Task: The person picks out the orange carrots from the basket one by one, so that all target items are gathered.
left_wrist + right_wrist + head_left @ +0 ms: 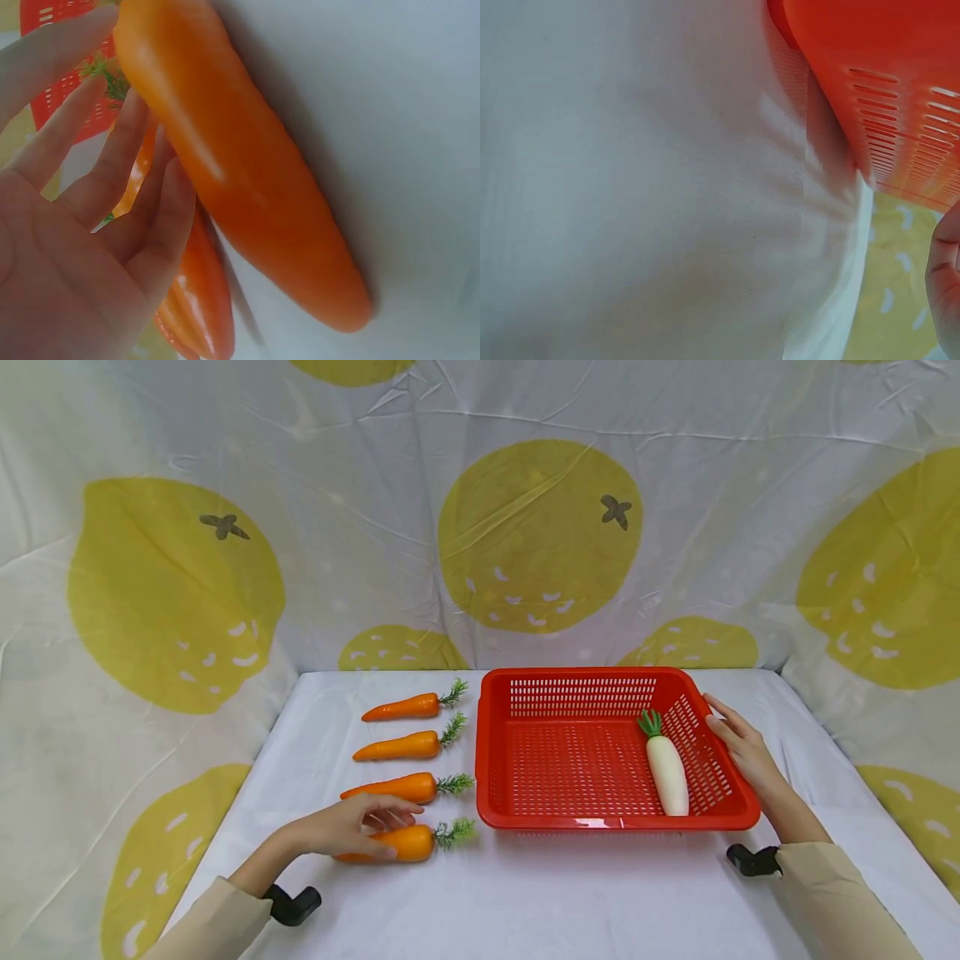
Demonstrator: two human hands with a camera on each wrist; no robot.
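My left hand (352, 827) hovers over the nearest orange carrot (412, 843), its fingers loosely bent and the thumb by the near side. In the left wrist view that carrot (225, 165) lies beside the spread fingers, which are not closed round it. Behind it, several more carrots with green tops, including a second carrot (408, 787), lie in a column. My right hand (750, 752) rests its fingertips on the right rim of a red perforated basket (618, 822). Only part of that hand (945, 285) shows in the right wrist view, below the basket wall (885, 97).
A white radish (667, 772) with green leaf stubs lies inside the basket along its right side. White cloth (525, 902) covers the table. A lemon-print curtain (540, 535) stands behind and at both sides.
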